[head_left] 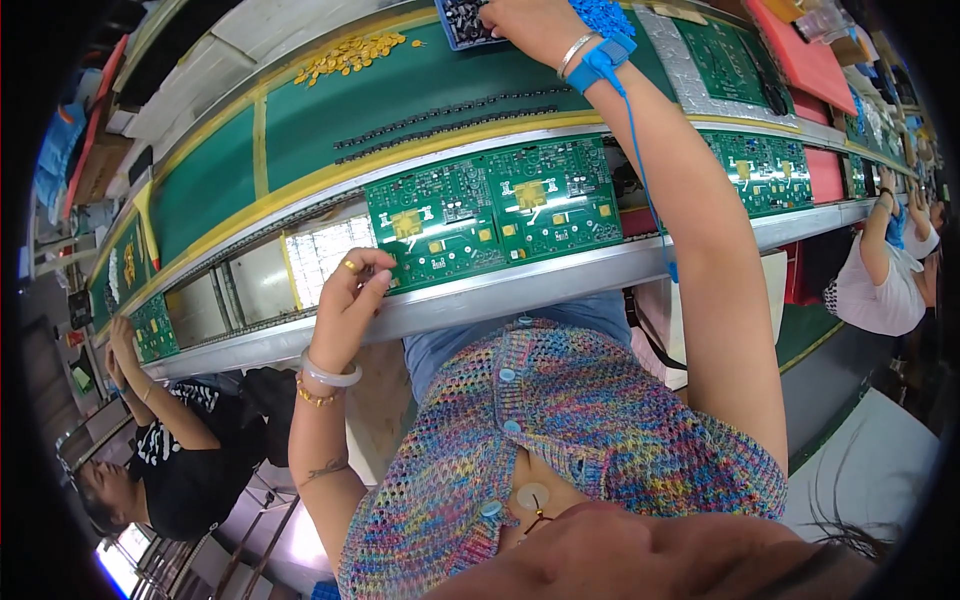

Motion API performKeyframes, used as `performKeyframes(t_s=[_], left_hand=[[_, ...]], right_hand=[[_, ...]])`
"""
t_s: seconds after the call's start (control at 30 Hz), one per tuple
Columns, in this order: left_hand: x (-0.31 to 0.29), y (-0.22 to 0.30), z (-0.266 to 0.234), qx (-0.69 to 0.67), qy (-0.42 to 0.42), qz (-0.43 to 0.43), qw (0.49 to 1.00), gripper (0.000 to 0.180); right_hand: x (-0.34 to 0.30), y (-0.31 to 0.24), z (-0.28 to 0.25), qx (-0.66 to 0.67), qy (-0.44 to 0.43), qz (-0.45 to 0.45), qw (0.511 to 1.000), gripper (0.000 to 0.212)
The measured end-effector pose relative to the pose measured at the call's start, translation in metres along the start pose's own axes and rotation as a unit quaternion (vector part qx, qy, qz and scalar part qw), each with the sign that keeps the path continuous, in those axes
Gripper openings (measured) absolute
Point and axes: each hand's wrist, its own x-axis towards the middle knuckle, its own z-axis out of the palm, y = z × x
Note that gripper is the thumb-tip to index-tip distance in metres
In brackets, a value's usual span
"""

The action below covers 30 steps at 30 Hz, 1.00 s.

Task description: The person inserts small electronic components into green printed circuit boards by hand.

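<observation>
My left hand (345, 305) is at the left edge of a green circuit board (425, 245), fingers curled and thumb close to the index fingertip. Whatever may lie between those fingertips is too small to make out. At the top of the view, my right hand (530, 28) reaches to a blue bin (450, 30) of small black parts (468, 22). Its fingers are bent together at the bin, and the fingertips are partly hidden. A blue wrist strap (603, 62) with a cord circles that wrist. Beside the first board sits a second green circuit board (560, 225), carrying similar yellow parts.
A metal rail (470, 298) runs along the front of the line. Beyond the boards lie rows of black parts (440, 125), a heap of yellow discs (350, 57) and a pile of blue parts (605, 17). Co-workers sit at left (175, 460) and right (875, 275).
</observation>
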Motion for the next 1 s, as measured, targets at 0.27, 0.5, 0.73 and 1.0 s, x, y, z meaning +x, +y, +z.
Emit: performKeyframes(t_s=[0.27,0.5,0.73,1.0], left_hand=[[0.139,0.08,0.008,0.28,0.101,0.354,0.887,0.018],[0.255,0.109,0.012,0.426,0.134,0.626,0.639,0.021],[0.288,0.115,0.041,0.704,0.129,0.351,0.604,0.016],[0.282,0.112,0.024,0.704,0.115,0.374,0.592,0.013]], right_hand=[[-0.022,-0.021,-0.044,0.192,0.054,0.117,0.973,0.014],[-0.104,-0.062,-0.097,0.467,0.04,0.227,0.854,0.016],[-0.174,-0.075,-0.103,0.605,-0.007,0.362,0.709,0.018],[-0.183,-0.09,-0.112,0.657,0.014,0.372,0.656,0.017]])
